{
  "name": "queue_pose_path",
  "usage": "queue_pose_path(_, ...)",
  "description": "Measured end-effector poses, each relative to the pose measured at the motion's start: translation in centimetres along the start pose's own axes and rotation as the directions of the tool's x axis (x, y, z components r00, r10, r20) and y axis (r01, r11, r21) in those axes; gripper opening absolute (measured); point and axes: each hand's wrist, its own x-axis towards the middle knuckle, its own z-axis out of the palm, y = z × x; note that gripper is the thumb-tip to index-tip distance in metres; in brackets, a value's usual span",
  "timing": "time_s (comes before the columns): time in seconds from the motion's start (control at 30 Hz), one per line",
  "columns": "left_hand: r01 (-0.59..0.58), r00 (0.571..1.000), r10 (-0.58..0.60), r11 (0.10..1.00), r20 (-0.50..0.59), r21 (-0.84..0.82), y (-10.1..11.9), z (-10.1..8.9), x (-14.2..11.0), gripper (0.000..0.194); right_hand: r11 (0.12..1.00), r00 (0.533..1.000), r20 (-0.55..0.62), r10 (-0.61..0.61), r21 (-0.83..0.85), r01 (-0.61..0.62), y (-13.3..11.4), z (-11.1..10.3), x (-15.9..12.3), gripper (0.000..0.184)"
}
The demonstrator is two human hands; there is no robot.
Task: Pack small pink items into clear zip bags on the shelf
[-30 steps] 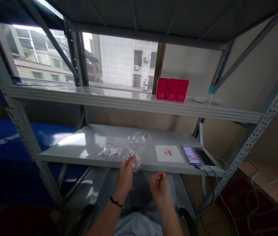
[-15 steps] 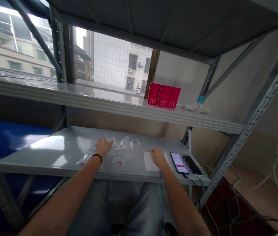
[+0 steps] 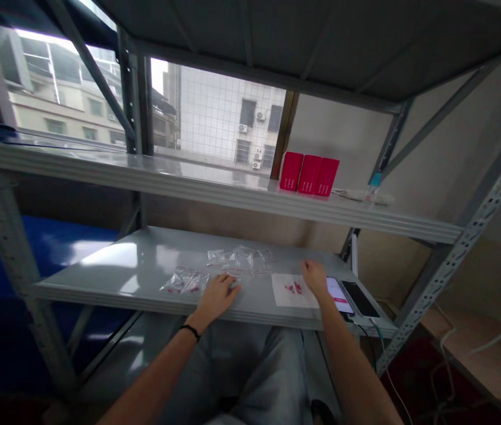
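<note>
Past the steel rack point(image 3: 137, 106), a window point(image 3: 215, 112) looked out on a tiled building point(image 3: 215, 112), while a blue panel point(image 3: 42, 248) filled the low left side. On the lower shelf point(image 3: 113, 265), a first clear bag point(image 3: 184, 282) with red bits inside lay at the front left, and more bags point(image 3: 239, 258) sat in a loose cluster further back, just behind the fingertips of the left hand point(image 3: 217, 297). That hand lay palm down on the shelf near the front edge, its fingers point(image 3: 230, 288) flat and slightly spread, gripping nothing, with a black wristband point(image 3: 191, 332) on the wrist. The right hand point(image 3: 315, 278) was over the right edge of a white paper sheet point(image 3: 288, 290) dotted with small red pieces point(image 3: 293, 288). Its fingers point(image 3: 312, 270) were loosely bunched and foreshortened, so I couldn't tell whether they held anything. Just right of that hand lay a lit phone point(image 3: 339, 295), then a dark phone point(image 3: 360, 298), with a cable point(image 3: 368, 336) trailing down. Overhead, three red boxes point(image 3: 309, 173) stood side by side on the upper shelf point(image 3: 215, 189).
</note>
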Motion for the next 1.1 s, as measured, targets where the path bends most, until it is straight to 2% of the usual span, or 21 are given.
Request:
queue_pose_path(0.07, -0.021, 1.0, 0.021, 1.0, -0.012, 0.006, -0.1, 0.1, -0.1, 0.026, 0.982, 0.983, -0.026, 0.18, -0.059, -0.181, 3.9, -1.0, -0.2, 0.035)
queue_pose_path(0.17, -0.049, 0.998, 0.049, 0.999, -0.026, 0.011, 0.1, 0.2, -0.2, 0.027, 0.909, 0.916, -0.003, 0.401, -0.125, -0.398, 10.3, -2.1, -1.3, 0.052)
queue_pose_path(0.27, -0.089, 0.995, 0.09, 0.996, -0.039, 0.033, 0.5, 0.1, -0.3, 0.026, 0.872, 0.873, 0.091, 0.479, -0.165, -0.461, 14.9, -2.3, -2.2, 0.063)
queue_pose_path(0.33, -0.118, 0.991, 0.121, 0.991, -0.054, 0.058, 0.7, 0.0, -0.3, 0.026, 0.876, 0.869, 0.137, 0.475, -0.171, -0.451, 16.5, -1.8, -2.1, 0.064)
queue_pose_path(0.57, -0.124, 0.987, 0.127, 0.992, -0.095, 0.035, 0.0, 0.1, -0.2, 0.025, 0.899, 0.882, 0.193, 0.43, -0.181, -0.399, 17.4, 0.6, -0.6, 0.062)
queue_pose_path(0.73, -0.125, 0.989, 0.127, 0.992, -0.079, 0.026, 0.0, 0.1, -0.3, 0.023, 0.915, 0.898, 0.198, 0.393, -0.179, -0.361, 17.8, 1.4, -0.6, 0.059)
queue_pose_path(0.93, -0.091, 0.995, 0.092, 0.995, -0.038, 0.038, 0.3, -0.2, -0.4, 0.023, 0.921, 0.908, 0.173, 0.381, -0.153, -0.358, 17.7, 1.1, -0.9, 0.06)
queue_pose_path(1.1, -0.018, 0.999, 0.02, 0.998, -0.034, 0.066, 0.3, -0.3, -0.6, 0.024, 0.918, 0.911, 0.115, 0.396, -0.059, -0.392, 17.0, -0.6, -1.3, 0.069)
